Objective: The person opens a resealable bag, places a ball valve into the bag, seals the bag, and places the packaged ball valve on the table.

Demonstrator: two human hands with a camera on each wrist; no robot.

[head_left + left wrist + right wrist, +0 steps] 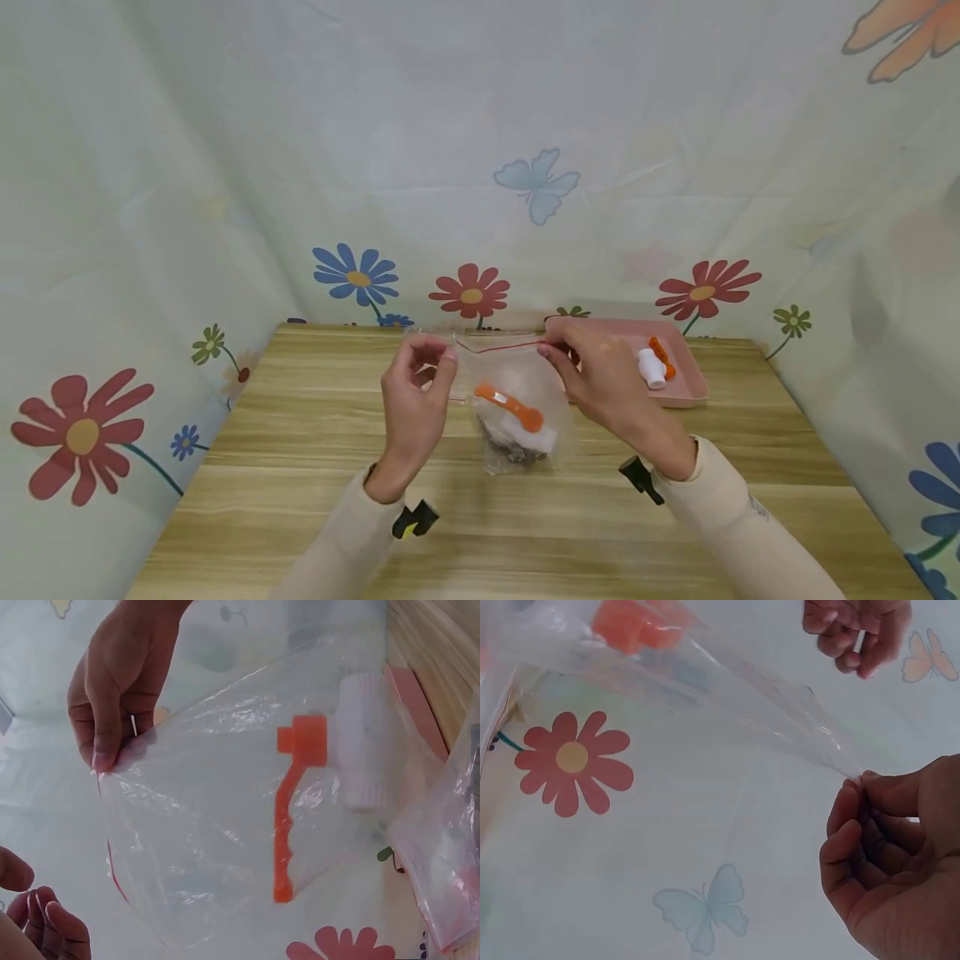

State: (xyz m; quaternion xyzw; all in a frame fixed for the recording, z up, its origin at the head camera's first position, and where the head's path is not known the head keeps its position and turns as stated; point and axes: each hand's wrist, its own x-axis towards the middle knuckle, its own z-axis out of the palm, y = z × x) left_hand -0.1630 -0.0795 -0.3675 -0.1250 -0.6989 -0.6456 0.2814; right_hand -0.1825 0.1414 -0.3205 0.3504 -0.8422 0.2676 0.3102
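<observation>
Dark contents (pixel 517 455) low in the clear bag (pixel 498 368) are hard to make out below an orange handle (pixel 512 407); a second bag (pixel 450 881) is cut off in the left wrist view. The right hand (pixel 603 371) pinches the clear bag's corner above the wooden surface (pixel 300 467), covering part of a pink tray (pixel 688 401) near the far edge. The left hand (pixel 417 404), fingers loosely bent, holds nothing visible beside it. Flowered cloth (pixel 420 133) surrounds the surface, well apart from both hands.

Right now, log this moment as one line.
left hand: near held bag | right hand: pinches held bag's edge | orange handle: inside held bag | pink tray: holds white part
</observation>
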